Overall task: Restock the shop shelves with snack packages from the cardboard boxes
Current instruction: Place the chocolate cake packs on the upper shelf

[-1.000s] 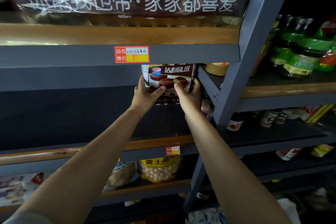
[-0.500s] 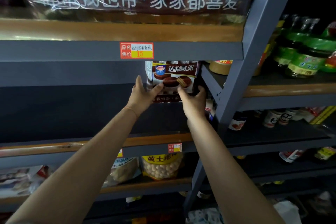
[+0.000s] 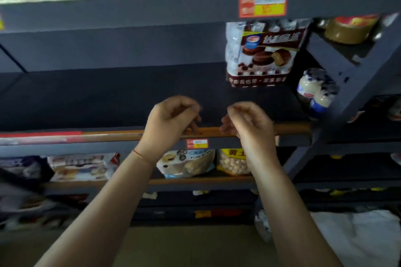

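A brown-and-white chocolate pie package stands upright at the right end of the dark middle shelf, just under a red and yellow price tag. Both hands hang below and left of it, in front of the shelf's wooden front rail. My left hand has its fingers curled loosely and holds nothing. My right hand is likewise loosely curled and holds nothing. Neither hand touches the package. No cardboard box is in view.
The shelf below holds snack bags: a pale cookie bag, a yellow bag of round snacks and flat packs at left. A grey upright post separates a neighbouring rack with jars and a blue-white bag.
Both hands let go of the pie package and dropped down away from it. The package stays on the shelf. The camera tilted down and swung left.
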Demonstrator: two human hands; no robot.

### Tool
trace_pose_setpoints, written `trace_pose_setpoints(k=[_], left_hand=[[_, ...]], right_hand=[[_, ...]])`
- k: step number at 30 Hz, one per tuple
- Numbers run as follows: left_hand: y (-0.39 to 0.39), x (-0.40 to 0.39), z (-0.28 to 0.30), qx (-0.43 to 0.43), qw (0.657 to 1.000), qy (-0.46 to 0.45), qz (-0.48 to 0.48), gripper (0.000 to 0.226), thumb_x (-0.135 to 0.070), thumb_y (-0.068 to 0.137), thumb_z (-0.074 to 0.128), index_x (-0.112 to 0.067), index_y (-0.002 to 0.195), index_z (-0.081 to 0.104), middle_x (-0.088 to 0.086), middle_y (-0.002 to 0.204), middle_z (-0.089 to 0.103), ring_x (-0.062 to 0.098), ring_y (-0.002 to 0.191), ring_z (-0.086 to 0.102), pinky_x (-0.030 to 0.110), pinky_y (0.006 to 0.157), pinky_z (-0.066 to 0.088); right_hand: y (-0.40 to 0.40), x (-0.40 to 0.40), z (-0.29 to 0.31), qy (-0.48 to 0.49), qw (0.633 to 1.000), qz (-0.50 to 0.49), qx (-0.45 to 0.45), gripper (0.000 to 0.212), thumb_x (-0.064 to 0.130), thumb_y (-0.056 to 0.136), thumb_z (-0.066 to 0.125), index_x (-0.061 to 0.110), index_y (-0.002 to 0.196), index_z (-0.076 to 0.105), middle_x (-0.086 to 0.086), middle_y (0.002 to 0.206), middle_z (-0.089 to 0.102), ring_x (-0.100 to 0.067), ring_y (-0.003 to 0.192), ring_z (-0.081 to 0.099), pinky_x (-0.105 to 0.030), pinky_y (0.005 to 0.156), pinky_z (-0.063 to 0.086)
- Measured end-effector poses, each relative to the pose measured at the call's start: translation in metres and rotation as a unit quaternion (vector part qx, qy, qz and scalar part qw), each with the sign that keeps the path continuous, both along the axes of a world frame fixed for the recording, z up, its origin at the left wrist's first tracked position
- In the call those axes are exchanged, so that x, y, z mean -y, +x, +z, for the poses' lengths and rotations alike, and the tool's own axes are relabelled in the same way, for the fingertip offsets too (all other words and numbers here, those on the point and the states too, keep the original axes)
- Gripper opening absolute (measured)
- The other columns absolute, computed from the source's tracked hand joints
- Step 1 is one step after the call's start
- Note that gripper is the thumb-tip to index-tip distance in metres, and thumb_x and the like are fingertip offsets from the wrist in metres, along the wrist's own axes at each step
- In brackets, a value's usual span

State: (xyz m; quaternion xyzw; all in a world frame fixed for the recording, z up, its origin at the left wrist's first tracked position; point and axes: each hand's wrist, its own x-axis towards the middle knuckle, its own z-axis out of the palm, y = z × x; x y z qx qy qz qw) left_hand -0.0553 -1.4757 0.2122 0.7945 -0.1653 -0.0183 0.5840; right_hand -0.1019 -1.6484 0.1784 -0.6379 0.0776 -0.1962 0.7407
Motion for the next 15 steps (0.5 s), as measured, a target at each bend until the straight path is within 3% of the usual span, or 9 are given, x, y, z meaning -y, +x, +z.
trace_pose_setpoints(k=[3,5,11,13,15], left_hand=[[-0.012,-0.067,-0.023,-0.016,1.000,-0.003,0.004,0.016,-0.006,0.099,0.061,-0.014,0.088,0.070,0.002,0.075,0.072,0.015,0.063,0.068,0.026,0.058,0.052],[-0.021,-0.129,-0.042,-0.037,0.999,-0.007,0.032,0.019,-0.006,0.100,0.059,-0.014,0.086,0.069,0.002,0.074,0.072,0.015,0.062,0.067,0.025,0.058,0.052],[-0.065,-0.379,-0.103,-0.101,0.972,-0.085,0.193,0.031,-0.003,0.099,0.060,-0.022,0.077,0.071,0.000,0.066,0.071,0.014,0.055,0.064,0.026,0.054,0.051],[-0.088,-0.466,-0.119,-0.124,0.952,-0.115,0.254,0.030,-0.002,0.098,0.061,-0.020,0.076,0.070,0.001,0.063,0.068,0.014,0.053,0.061,0.024,0.051,0.049],[-0.112,-0.543,-0.128,-0.139,0.930,-0.146,0.307,0.021,-0.003,0.098,0.062,-0.011,0.079,0.068,0.008,0.068,0.066,0.022,0.061,0.060,0.029,0.057,0.050]], right_hand=[[-0.003,-0.065,-0.014,-0.045,0.998,0.030,-0.022,0.003,0.010,0.094,0.064,0.010,0.091,0.066,-0.007,0.076,0.068,-0.024,0.072,0.067,-0.035,0.067,0.053],[-0.003,-0.124,-0.023,-0.056,0.996,0.068,-0.034,0.005,0.009,0.095,0.063,0.011,0.091,0.066,-0.006,0.074,0.069,-0.022,0.068,0.066,-0.031,0.063,0.054],[-0.004,-0.361,-0.060,-0.120,0.968,0.197,-0.100,0.013,0.012,0.097,0.061,0.017,0.085,0.064,0.002,0.072,0.068,-0.013,0.067,0.065,-0.032,0.068,0.052],[-0.009,-0.450,-0.071,-0.143,0.953,0.237,-0.125,0.013,0.014,0.097,0.061,0.015,0.085,0.064,0.002,0.070,0.066,-0.006,0.063,0.061,-0.021,0.064,0.050],[-0.016,-0.535,-0.078,-0.174,0.927,0.300,-0.146,0.013,0.015,0.097,0.061,0.012,0.085,0.064,0.002,0.069,0.064,-0.003,0.059,0.059,-0.015,0.060,0.047]])
